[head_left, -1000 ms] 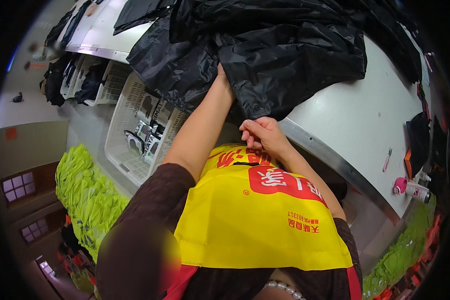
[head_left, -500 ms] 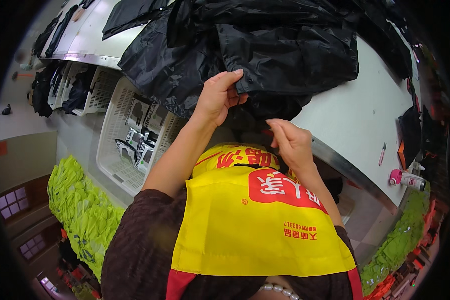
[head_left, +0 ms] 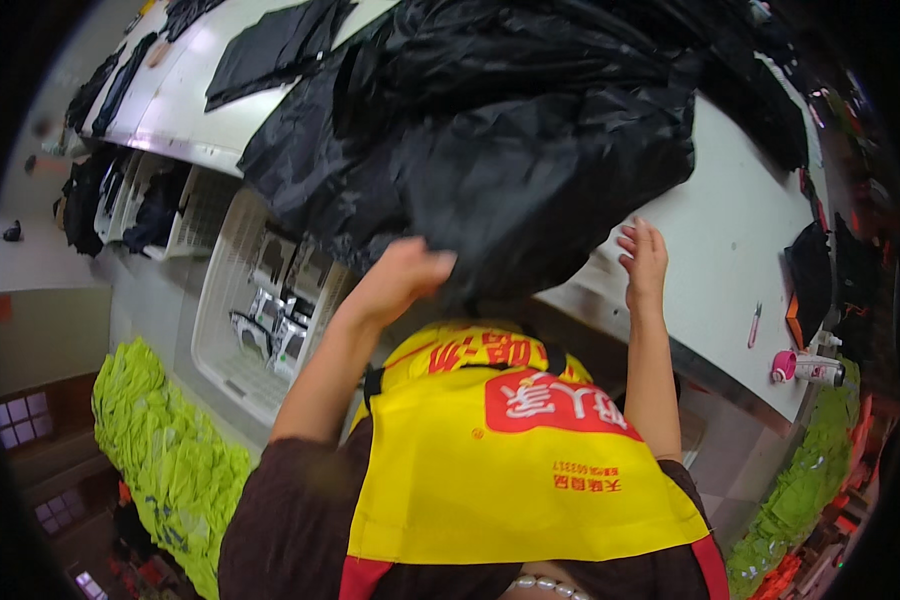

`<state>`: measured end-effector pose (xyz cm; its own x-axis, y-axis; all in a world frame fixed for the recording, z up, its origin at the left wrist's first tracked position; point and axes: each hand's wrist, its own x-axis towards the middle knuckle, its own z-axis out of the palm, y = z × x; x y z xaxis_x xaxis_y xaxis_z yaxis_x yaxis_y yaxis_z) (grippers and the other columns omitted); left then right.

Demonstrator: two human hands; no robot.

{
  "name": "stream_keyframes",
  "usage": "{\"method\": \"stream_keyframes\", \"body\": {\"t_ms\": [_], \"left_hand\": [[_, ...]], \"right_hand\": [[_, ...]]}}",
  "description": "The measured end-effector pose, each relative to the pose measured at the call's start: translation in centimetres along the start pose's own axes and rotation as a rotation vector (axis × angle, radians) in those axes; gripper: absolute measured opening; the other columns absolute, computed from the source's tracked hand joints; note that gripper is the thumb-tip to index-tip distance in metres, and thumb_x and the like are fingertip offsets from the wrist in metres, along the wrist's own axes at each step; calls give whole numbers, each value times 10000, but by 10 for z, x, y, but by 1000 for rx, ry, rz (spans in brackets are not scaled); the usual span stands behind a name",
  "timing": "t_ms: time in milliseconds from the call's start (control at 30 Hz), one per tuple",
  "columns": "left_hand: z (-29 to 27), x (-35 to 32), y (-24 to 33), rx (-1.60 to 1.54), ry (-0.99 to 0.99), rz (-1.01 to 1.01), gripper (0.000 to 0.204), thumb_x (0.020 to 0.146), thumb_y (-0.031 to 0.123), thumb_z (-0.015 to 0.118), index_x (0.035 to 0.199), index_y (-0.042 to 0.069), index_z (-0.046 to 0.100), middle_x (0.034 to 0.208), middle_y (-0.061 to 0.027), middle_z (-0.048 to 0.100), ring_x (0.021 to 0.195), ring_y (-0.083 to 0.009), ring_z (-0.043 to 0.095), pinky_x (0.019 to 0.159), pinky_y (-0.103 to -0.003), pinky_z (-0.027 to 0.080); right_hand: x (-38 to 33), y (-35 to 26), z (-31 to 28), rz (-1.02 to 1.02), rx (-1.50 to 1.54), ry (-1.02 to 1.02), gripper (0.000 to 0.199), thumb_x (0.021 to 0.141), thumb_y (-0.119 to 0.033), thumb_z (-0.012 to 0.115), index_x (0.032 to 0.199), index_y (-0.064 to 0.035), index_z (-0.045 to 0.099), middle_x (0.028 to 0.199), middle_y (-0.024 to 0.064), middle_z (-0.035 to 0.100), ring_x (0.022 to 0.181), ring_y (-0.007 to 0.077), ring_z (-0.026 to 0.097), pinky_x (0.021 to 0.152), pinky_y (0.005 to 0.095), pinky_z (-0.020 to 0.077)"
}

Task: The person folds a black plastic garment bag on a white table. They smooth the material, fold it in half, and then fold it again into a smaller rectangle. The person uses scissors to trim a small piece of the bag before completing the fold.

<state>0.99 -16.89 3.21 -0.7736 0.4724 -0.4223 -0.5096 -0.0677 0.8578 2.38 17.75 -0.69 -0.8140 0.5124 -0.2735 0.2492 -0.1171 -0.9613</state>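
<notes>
Spreading over the near edge of the desk (head_left: 715, 245), a black garment (head_left: 560, 185) lies in front of the person, thin and slightly glossy, creased into soft ridges on the left and smoother across its broad upper panel. The left hand (head_left: 398, 282) is at its near left edge, thumb stretched toward the right and fingers curled; it is blurred, and I cannot tell whether it grips the cloth. The right hand (head_left: 642, 262) stands just beside the garment's near right side, fingers loosely extended and apart, with nothing in its grasp.

The desk is smooth and pale, with a metal-trimmed edge. Toward its right end lie a slim pink tool (head_left: 755, 325) and a pink-and-white bottle (head_left: 820, 371); at far left is a flat, folded black piece (head_left: 275, 52). Left of the garment, below desk height, a white perforated plastic crate (head_left: 232, 372) holds shiny black-and-white packets (head_left: 267, 312). Farther down on the left is a crumpled lime-green heap (head_left: 165, 455), with a paned window (head_left: 22, 418) beyond.

The garment's wide spread runs left to right, its right end angled farther away, and its drooping lower edge points toward the person. Bunching hides any clearer long axis.
</notes>
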Motion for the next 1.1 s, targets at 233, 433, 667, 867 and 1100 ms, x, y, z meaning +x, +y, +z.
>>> {"method": "stream_keyframes", "body": {"t_ms": [233,433,667,867,1100], "left_hand": [[-204,-167,-121,513,416,-490,291,747,209,704,917,-17,636,804,-41,621,751,-152,569,705,-295,465],[-188,-137,-87,1251,1249,248,600,718,91,640,1259,-27,409,1257,-210,461,1159,-344,441,990,-394,340],[54,-24,17,1647,236,702,979,537,414,794,1335,59,352,1292,-181,428,1253,-356,348,1047,-522,178],[-44,-76,-38,1488,270,522,773,545,2,641,1287,100,449,688,-65,528,642,-257,548,588,-370,432],[-53,-215,-15,1621,356,774,527,573,24,627,1091,118,601,600,-28,447,513,-201,470,438,-313,350]], "right_hand": [[89,-11,-50,111,212,152,854,766,-564,604,1375,-86,243,1376,145,272,1201,304,354,996,444,310],[98,21,16,89,-106,-109,753,720,-390,708,1263,5,367,1163,174,518,909,252,561,778,384,472],[-65,28,114,598,141,-490,308,825,-189,562,1089,-36,523,947,89,611,715,193,603,587,343,511],[-127,-71,102,-449,-940,-1564,311,869,-273,557,1062,-31,591,1043,152,604,964,288,598,790,384,478],[-86,-109,239,-1011,-651,-1659,235,842,-245,573,861,-10,574,805,163,588,778,335,580,672,399,466]]}}
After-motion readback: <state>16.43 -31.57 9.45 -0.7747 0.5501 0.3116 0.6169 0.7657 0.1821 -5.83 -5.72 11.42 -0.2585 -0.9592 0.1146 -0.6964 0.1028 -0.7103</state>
